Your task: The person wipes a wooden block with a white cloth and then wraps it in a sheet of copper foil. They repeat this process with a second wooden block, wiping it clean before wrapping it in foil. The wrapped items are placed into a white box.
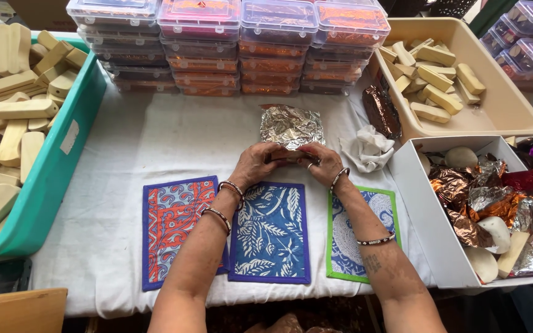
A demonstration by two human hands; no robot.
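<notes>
A sheet of silver foil [291, 126] lies crinkled on the white cloth, its far part spread flat and roughly square, its near edge drawn up and folded over a small brown block [286, 156]; the block lies flat and crosswise, only a narrow strip of its brown side showing between the fingers; the foil is creased all over and catches the light in pale patches; the left hand [253, 163] grips the block's left end and the right hand [322, 161] its right end, thumbs pressing the foil edge down on top; the bundle sits just beyond the blue patterned mat [271, 231].
</notes>
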